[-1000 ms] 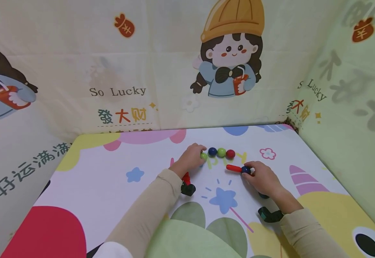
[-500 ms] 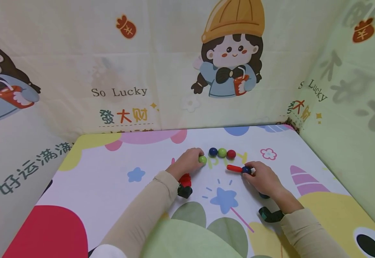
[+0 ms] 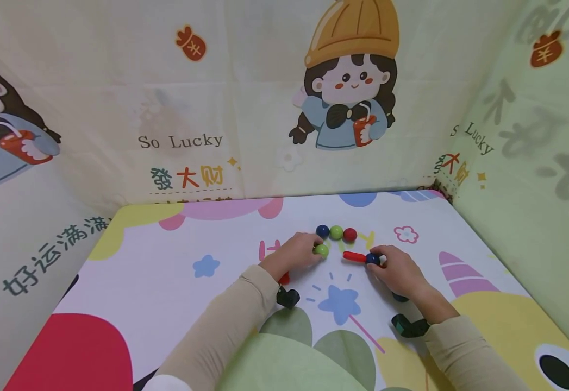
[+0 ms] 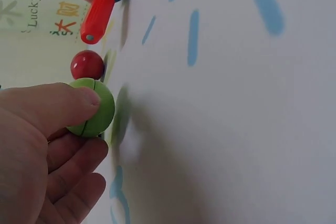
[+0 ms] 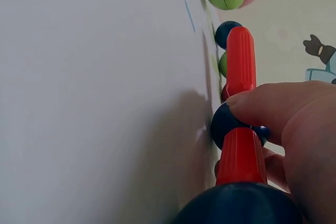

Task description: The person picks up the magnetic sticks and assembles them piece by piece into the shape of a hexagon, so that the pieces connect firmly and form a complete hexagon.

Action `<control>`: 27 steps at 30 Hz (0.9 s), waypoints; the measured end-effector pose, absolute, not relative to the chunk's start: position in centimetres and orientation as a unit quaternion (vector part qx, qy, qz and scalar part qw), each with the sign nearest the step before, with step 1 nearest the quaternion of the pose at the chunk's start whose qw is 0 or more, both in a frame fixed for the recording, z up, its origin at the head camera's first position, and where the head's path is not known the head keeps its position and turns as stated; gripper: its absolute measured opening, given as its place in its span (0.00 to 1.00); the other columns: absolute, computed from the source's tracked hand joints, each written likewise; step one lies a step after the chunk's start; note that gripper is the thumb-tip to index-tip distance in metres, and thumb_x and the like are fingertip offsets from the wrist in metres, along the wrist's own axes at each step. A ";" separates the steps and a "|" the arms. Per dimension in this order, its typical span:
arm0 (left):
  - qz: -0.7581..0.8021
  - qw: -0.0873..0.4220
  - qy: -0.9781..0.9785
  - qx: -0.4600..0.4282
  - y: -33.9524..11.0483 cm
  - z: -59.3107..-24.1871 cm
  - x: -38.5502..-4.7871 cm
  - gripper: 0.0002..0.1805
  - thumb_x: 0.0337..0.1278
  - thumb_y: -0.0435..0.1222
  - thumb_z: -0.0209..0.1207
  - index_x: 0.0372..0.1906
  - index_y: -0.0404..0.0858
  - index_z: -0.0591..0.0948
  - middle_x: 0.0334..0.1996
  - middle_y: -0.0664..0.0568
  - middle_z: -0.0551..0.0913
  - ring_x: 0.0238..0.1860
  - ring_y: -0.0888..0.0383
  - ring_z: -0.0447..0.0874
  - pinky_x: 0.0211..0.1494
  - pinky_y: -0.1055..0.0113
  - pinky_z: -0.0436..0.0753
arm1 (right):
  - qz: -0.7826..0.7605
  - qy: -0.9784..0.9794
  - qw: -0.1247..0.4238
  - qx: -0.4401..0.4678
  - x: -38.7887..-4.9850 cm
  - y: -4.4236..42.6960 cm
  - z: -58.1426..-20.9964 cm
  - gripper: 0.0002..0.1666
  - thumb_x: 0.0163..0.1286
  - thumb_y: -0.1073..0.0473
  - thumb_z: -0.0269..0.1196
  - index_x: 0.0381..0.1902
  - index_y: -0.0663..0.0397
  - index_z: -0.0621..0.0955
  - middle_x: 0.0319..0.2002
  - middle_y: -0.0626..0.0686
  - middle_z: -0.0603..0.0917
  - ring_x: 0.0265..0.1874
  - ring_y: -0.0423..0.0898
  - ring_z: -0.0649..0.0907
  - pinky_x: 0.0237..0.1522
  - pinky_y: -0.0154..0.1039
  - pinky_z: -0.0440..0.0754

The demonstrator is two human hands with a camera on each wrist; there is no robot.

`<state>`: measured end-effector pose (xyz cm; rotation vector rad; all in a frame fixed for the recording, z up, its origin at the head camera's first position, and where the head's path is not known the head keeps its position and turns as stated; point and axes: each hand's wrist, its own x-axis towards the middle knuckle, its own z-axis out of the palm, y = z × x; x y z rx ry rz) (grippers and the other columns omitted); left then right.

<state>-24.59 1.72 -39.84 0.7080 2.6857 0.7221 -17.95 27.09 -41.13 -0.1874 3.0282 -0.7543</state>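
In the left hand [image 3: 300, 253] a light green ball [image 3: 320, 251] is pinched between thumb and fingers; the left wrist view shows a dark seam round this green ball [image 4: 98, 107]. The right hand [image 3: 401, 270] grips a dark blue ball [image 3: 373, 258] from which a red rod [image 3: 354, 257] points left, toward the green ball but apart from it. Seen from the right wrist, a second red rod [image 5: 241, 157] joins the gripped blue ball [image 5: 224, 125] to a larger-looking dark blue ball [image 5: 239, 205] nearest the camera.
Behind the hands a blue ball [image 3: 322, 231], a green ball [image 3: 336, 232] and a red ball [image 3: 350, 234] stand in a row on the patterned table [image 3: 157, 304]. A red piece [image 3: 284, 278] lies partly hidden under the left wrist. Printed cloth [image 3: 260, 108] hangs behind.
Over the last half second the left hand has moved right and slightly nearer the camera with the green ball, closer to the red rod's end. The right hand has stayed nearly still.
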 end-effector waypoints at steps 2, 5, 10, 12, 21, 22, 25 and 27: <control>0.244 0.137 0.928 0.247 1.9 -39.8 -24.4 0.21 0.65 0.38 0.65 0.60 0.38 0.81 0.44 0.53 0.81 0.45 0.57 0.76 0.54 0.68 0.78 | -0.241 0.969 0.009 -0.060 -18.0 27.0 -41.1 0.28 0.66 0.57 0.68 0.60 0.65 0.78 0.53 0.65 0.80 0.42 0.57 0.81 0.49 0.59 0.81; 0.241 0.138 0.928 0.250 2.2 -39.8 -24.1 0.21 0.65 0.38 0.65 0.61 0.38 0.81 0.43 0.53 0.81 0.45 0.57 0.76 0.55 0.67 0.78 | -0.242 0.968 0.011 -0.060 -18.0 27.0 -41.1 0.28 0.66 0.57 0.69 0.60 0.65 0.78 0.53 0.65 0.80 0.42 0.57 0.81 0.49 0.59 0.81; 0.243 0.135 0.925 0.258 2.7 -40.2 -23.9 0.22 0.65 0.39 0.65 0.61 0.38 0.80 0.43 0.53 0.81 0.45 0.57 0.76 0.54 0.67 0.79 | -0.243 0.968 0.014 -0.058 -17.9 26.9 -41.1 0.28 0.66 0.57 0.69 0.60 0.65 0.78 0.53 0.65 0.80 0.42 0.56 0.81 0.49 0.59 0.81; 0.248 0.135 0.924 0.256 2.9 -40.3 -23.9 0.23 0.65 0.40 0.65 0.62 0.38 0.80 0.44 0.54 0.81 0.45 0.58 0.76 0.54 0.68 0.78 | -0.244 0.968 0.014 -0.059 -17.9 26.9 -41.1 0.28 0.66 0.57 0.69 0.60 0.65 0.78 0.53 0.65 0.80 0.42 0.56 0.81 0.48 0.58 0.81; 0.276 0.142 0.917 0.249 3.3 -40.4 -23.6 0.23 0.63 0.40 0.66 0.62 0.40 0.80 0.46 0.55 0.82 0.46 0.60 0.77 0.53 0.69 0.79 | -0.245 0.968 0.010 -0.062 -17.8 26.9 -41.0 0.28 0.66 0.57 0.69 0.60 0.65 0.78 0.53 0.66 0.80 0.41 0.56 0.81 0.48 0.58 0.82; 0.276 0.143 0.917 0.249 3.4 -40.3 -23.6 0.23 0.64 0.40 0.66 0.62 0.40 0.80 0.46 0.55 0.82 0.45 0.60 0.77 0.53 0.69 0.79 | -0.244 0.968 0.010 -0.062 -17.8 26.9 -41.0 0.28 0.66 0.57 0.69 0.60 0.65 0.78 0.53 0.66 0.80 0.41 0.56 0.81 0.48 0.58 0.82; 0.273 0.145 0.918 0.249 3.5 -40.3 -23.5 0.23 0.64 0.40 0.66 0.62 0.40 0.80 0.46 0.55 0.82 0.45 0.59 0.77 0.53 0.69 0.79 | -0.243 0.968 0.010 -0.061 -17.8 26.9 -41.1 0.28 0.66 0.57 0.69 0.60 0.65 0.78 0.53 0.66 0.79 0.41 0.56 0.81 0.48 0.58 0.82; 0.271 0.145 0.919 0.248 3.5 -40.2 -23.6 0.23 0.64 0.40 0.66 0.62 0.40 0.80 0.46 0.55 0.82 0.45 0.60 0.77 0.53 0.69 0.79 | -0.242 0.968 0.009 -0.060 -17.8 26.9 -41.1 0.28 0.66 0.57 0.69 0.60 0.65 0.78 0.53 0.66 0.80 0.41 0.56 0.81 0.48 0.58 0.82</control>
